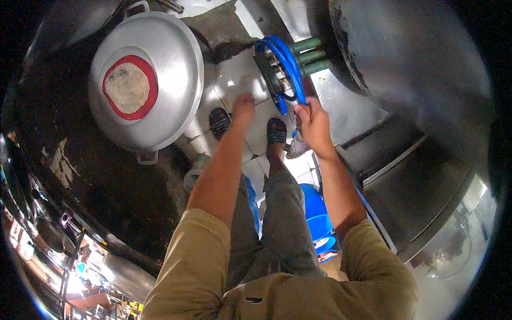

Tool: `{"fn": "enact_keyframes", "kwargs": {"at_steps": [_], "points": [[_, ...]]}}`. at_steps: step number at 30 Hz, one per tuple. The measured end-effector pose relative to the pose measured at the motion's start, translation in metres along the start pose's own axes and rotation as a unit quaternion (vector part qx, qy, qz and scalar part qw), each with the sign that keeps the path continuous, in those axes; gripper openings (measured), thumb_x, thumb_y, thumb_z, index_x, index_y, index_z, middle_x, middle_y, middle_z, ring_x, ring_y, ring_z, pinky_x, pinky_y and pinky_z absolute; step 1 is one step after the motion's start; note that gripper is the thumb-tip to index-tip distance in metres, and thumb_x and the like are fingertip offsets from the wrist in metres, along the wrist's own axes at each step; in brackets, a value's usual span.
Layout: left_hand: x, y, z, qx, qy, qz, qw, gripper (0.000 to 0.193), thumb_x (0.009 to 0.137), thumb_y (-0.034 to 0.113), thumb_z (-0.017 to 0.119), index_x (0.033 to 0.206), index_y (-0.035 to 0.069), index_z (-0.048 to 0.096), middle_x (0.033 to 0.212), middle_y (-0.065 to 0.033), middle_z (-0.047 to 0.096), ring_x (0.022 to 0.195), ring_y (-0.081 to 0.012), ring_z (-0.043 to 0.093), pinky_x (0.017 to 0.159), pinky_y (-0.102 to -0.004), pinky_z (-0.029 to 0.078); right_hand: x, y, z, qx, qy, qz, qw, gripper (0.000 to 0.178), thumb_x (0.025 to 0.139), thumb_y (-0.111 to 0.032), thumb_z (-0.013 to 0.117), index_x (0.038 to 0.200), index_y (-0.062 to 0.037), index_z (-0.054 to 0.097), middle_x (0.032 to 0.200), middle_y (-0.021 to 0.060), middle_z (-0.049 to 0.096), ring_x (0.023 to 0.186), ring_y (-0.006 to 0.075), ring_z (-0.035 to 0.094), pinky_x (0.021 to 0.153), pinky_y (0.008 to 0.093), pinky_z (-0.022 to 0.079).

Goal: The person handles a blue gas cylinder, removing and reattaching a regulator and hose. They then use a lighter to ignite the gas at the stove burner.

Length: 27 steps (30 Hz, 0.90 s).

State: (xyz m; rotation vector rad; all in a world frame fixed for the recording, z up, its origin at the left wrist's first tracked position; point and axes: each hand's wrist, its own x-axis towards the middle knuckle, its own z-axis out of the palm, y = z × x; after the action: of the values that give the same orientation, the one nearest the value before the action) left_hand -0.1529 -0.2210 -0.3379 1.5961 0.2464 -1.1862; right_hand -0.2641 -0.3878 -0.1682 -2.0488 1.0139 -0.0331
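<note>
A coiled blue hose (286,56) hangs in several loops ahead of me, beside some thick green pipes (314,56). My right hand (316,127) is closed round the lower part of the loops, with its thumb against the blue hose. One short blue end hangs down just left of that hand. My left hand (244,111) is held out over the tiled floor, to the left of the coil and apart from it. Its fingers are smeared and too small to make out.
A big silver pot lid (178,74) with a red-rimmed round patch lies at the left on a dark counter (117,186). A large metal vessel (421,64) curves in at the right. Blue tubs (318,226) stand by my right leg. My slippered feet (276,130) are on white tiles.
</note>
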Motion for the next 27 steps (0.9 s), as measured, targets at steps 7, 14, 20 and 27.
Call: {"fn": "enact_keyframes", "kwargs": {"at_steps": [7, 14, 20, 27], "points": [[-0.015, -0.093, 0.071, 0.07, -0.112, 0.213, 0.968, 0.061, 0.077, 0.018, 0.076, 0.132, 0.008, 0.051, 0.126, -0.0154, 0.06, 0.108, -0.0286, 0.062, 0.094, -0.0371, 0.048, 0.088, -0.067, 0.018, -0.049, 0.004, -0.056, 0.997, 0.037, 0.082, -0.024, 0.072, 0.107, -0.0024, 0.055, 0.076, 0.0228, 0.067, 0.076, 0.0421, 0.067, 0.067, 0.0468, 0.052], [-0.045, -0.036, 0.102, -0.147, -0.114, -0.066, 0.98, 0.056, 0.078, 0.019, 0.076, 0.129, 0.009, 0.054, 0.123, -0.0147, 0.062, 0.105, -0.0272, 0.063, 0.093, -0.038, 0.049, 0.084, -0.066, 0.028, -0.138, 0.112, -0.106, 0.978, 0.027, 0.074, -0.018, 0.078, 0.087, -0.001, 0.063, 0.08, 0.0206, 0.063, 0.077, 0.0405, 0.063, 0.071, 0.0453, 0.051], [-0.051, -0.027, 0.103, -0.171, -0.087, -0.123, 0.974, 0.053, 0.078, 0.02, 0.075, 0.127, 0.01, 0.056, 0.12, -0.0142, 0.063, 0.102, -0.0259, 0.064, 0.092, -0.0388, 0.049, 0.092, -0.053, 0.025, -0.081, 0.096, -0.133, 0.983, 0.025, 0.069, -0.015, 0.081, 0.081, -0.0012, 0.064, 0.076, 0.0175, 0.061, 0.071, 0.0341, 0.062, 0.068, 0.0412, 0.05], [-0.064, -0.047, 0.085, -0.367, -0.146, -0.065, 0.917, 0.046, 0.081, 0.031, 0.073, 0.121, 0.011, 0.06, 0.111, -0.0106, 0.064, 0.096, -0.0247, 0.063, 0.089, -0.0405, 0.051, 0.022, -0.06, -0.033, 0.107, -0.003, 0.078, 0.991, 0.018, 0.079, -0.014, 0.074, 0.084, 0.0003, 0.065, 0.082, 0.0099, 0.069, 0.076, 0.013, 0.064, 0.069, 0.0278, 0.05]]}}
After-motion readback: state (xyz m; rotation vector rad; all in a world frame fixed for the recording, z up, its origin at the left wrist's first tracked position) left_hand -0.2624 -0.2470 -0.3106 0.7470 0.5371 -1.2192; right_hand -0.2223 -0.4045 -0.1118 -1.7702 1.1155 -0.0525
